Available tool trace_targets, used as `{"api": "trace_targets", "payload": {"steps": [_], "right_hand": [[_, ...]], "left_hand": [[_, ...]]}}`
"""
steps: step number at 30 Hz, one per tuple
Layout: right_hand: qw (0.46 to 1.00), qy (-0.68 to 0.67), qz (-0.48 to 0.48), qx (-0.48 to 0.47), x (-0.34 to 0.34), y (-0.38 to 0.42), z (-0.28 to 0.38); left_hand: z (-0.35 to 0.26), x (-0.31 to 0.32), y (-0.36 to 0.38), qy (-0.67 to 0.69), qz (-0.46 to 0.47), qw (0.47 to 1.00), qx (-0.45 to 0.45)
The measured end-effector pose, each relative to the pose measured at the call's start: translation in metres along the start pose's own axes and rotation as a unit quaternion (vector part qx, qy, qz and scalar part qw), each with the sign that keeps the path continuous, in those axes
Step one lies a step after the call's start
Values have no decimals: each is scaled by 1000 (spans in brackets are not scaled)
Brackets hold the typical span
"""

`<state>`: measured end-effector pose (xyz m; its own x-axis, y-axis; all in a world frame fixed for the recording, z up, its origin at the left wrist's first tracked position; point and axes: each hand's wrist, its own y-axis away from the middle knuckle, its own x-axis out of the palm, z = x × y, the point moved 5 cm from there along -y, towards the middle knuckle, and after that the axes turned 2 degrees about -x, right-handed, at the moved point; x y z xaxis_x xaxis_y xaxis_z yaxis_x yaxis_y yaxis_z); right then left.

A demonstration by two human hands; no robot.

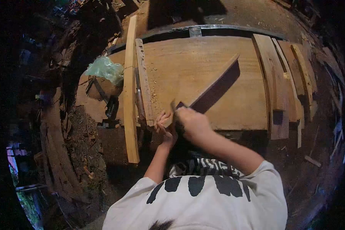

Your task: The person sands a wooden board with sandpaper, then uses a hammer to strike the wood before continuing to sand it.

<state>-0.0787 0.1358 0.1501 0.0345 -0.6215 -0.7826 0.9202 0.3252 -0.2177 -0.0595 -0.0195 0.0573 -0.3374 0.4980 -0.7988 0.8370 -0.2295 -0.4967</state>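
Note:
Near the front edge of the wooden workbench (234, 115), my left hand (165, 128) has its fingers curled around a small pale piece of wood (168, 122). Close on its right is my right hand (193, 122), closed on a thin dark tool, possibly a blade (173, 105), that is blurred and mostly hidden by the fingers. Past my right hand a narrow wooden strip (218, 80) lies slantwise on the bench, with a dark side or shadow along it. A rough-edged batten (143, 82) lies left of my hands, with wood chips (154, 92) beside it.
A long pale plank (130, 96) crosses the bench's left side and overhangs the front. Left of it are a greenish plastic bag (105, 69) and a dark tool (111, 106). Several boards (276, 84) lie at the right. A metal-coloured bar (234, 27) runs along the back edge.

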Motion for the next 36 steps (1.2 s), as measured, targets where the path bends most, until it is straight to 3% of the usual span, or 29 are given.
{"api": "trace_targets", "payload": {"steps": [1, 2, 4, 5, 6, 9, 11, 12, 14, 15, 17, 18, 19, 20, 21, 22, 23, 24, 25, 27, 30, 31, 32, 33, 34, 35, 36], "right_hand": [[998, 11, 31, 53, -12, -10, -15], [998, 40, -18, 50, -23, -21, -40], [988, 125, -80, 37, -58, -42, -84], [975, 140, -11, 175, -77, -57, -105], [963, 133, -5, 236, -86, -69, -130], [954, 177, -59, 234, -94, -75, -145], [963, 122, -141, 195, -75, -62, -125], [978, 49, -128, 158, -47, -55, -116], [994, 11, -100, 52, -14, -31, -37], [995, -55, -64, 57, 3, -22, -8], [998, -56, -18, -4, 44, 0, 21], [998, -56, -19, -6, 48, 0, 14], [993, -83, -23, -78, 47, 4, 9], [982, -109, -26, -150, 43, 8, 6], [994, -31, -15, -100, 21, 1, 1], [983, 20, -101, -150, 9, -1, -26], [976, 61, -149, -145, -4, -9, -62], [984, -16, -173, -46, -18, -23, -112], [911, -243, -56, 329, -67, -32, -117], [979, -20, -99, 176, -63, -24, -243], [974, -25, -120, 188, -94, -34, -176], [979, -7, -173, 107, -74, -38, -174], [984, -5, -157, 81, -69, -36, -126], [956, -227, -90, 162, 0, -29, -157], [979, -76, -177, -62, -27, -21, -60], [984, -112, -115, -77, 6, -14, -37], [979, -142, -115, -89, 38, -2, -10]], "left_hand": [[-2, -2, 1, 9, -61, 998, 23], [-19, -15, -9, 55, -117, 990, 60], [-20, -19, -11, 38, -109, 992, 56], [-20, -20, -10, 22, -93, 994, 52], [-21, -21, -10, 23, -96, 994, 51], [-16, -17, -10, 39, -81, 996, 22], [-10, -11, -4, 66, -137, 987, 50], [-10, -10, -5, 68, -141, 986, 49], [-7, -7, -4, 58, -111, 992, 10], [0, -1, 2, 61, -112, 992, 9], [27, 31, 15, 159, 36, 984, -73], [-5, -3, -12, 39, 117, 987, -99], [8, 9, -3, 36, 115, 988, -98], [24, 25, 13, 26, 61, 996, -54], [30, 32, 22, 16, 7, 1000, -11], [0, -4, -2, 69, -103, 992, -3], [-3, -9, -4, 68, -103, 992, -4], [-5, -12, -4, 69, -102, 992, -7], [-7, -13, -3, 70, -101, 992, -10], [-11, -15, -6, 74, -109, 991, -10], [-11, -14, -8, 53, -106, 993, 13], [-13, -13, -7, 25, -96, 994, 34], [-11, -9, -5, 29, -95, 995, 32], [-5, -5, -3, 49, -105, 993, 20], [-2, -3, -1, 68, -114, 991, 8], [-5, -7, 0, 67, -113, 991, 6], [-6, -7, -2, 80, -38, 996, -31]]}}
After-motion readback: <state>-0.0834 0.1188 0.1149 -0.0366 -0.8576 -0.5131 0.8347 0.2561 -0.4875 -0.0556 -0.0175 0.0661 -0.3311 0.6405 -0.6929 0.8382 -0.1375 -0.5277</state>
